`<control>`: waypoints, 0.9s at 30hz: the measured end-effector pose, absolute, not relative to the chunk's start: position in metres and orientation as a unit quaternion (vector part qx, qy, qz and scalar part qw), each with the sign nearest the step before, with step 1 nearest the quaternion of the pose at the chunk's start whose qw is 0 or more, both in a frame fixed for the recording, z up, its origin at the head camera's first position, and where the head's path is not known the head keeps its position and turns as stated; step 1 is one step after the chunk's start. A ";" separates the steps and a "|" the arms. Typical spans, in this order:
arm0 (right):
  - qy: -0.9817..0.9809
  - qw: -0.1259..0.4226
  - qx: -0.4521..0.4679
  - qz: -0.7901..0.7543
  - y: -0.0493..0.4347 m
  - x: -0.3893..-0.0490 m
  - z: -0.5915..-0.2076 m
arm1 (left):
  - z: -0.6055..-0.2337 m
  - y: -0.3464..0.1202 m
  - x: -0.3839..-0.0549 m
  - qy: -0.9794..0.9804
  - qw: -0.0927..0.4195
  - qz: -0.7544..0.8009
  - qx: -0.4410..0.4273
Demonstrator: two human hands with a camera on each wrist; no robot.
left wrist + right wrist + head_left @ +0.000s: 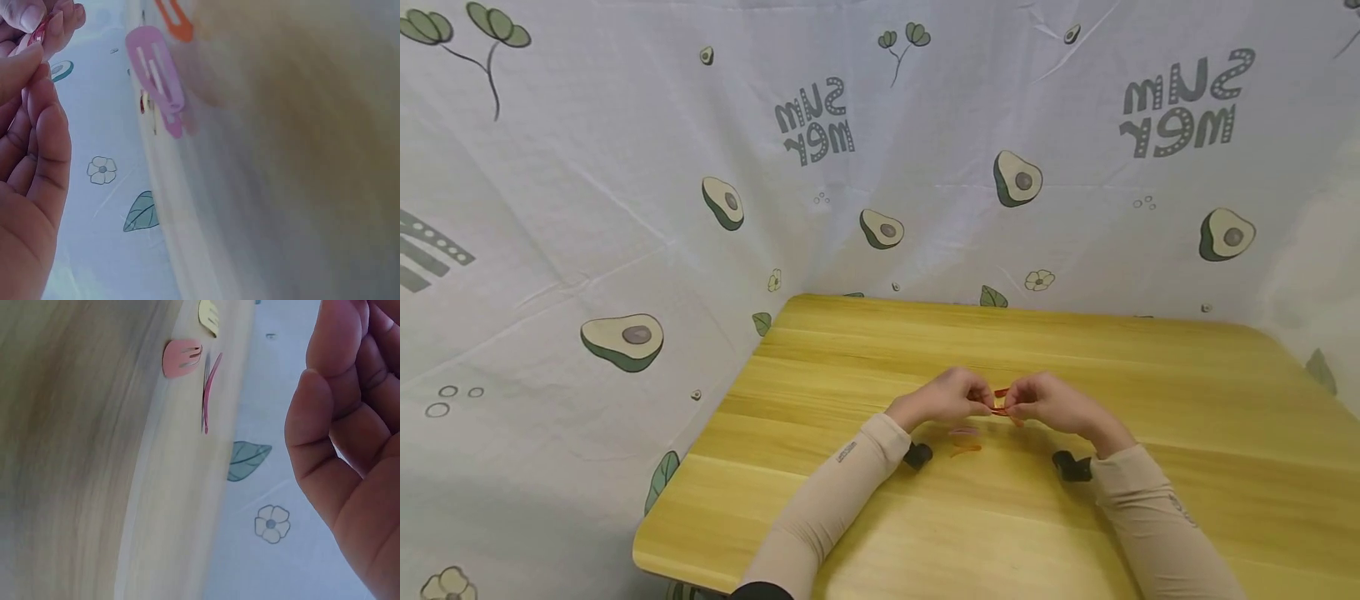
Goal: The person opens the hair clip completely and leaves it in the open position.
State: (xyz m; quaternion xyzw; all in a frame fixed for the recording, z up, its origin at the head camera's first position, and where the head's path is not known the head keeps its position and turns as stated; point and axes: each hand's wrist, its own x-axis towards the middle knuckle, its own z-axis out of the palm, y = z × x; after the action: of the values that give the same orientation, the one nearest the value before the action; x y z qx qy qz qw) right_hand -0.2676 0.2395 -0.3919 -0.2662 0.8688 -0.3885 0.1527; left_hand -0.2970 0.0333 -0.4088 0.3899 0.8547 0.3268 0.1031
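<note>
Between my two hands, over the middle of the table, is a small glossy red hair clip [39, 32]. My left hand [949, 396] pinches it between thumb and fingertips. From the other side, the thumb and fingers of my right hand [1054, 403] grip it as well, hiding much of it. On the table near the left hand lie a lilac snap hair clip [154, 72] and an orange one [180, 28]. The right wrist view shows a pink snap clip [180, 359], a pale yellow clip [209, 319] and a magenta clip [212, 390] on its side.
The yellow wood-grain table [865, 350] has rounded corners. Behind it and along its left side hangs a white cloth [940, 108] printed with avocados and leaves. A black wrist device [917, 456] sits at the left cuff, another [1071, 467] at the right.
</note>
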 end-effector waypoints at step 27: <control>0.851 0.155 -0.261 -0.429 0.223 -0.257 -0.383 | -0.391 0.014 -0.288 0.832 0.127 0.366 0.397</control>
State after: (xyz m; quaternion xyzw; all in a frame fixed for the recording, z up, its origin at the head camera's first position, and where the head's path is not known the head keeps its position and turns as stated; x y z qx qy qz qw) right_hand -0.2573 0.2233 -0.3829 -0.2607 0.8508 -0.4293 0.1546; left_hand -0.2882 0.0142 -0.3911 0.3967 0.8323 0.3658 0.1267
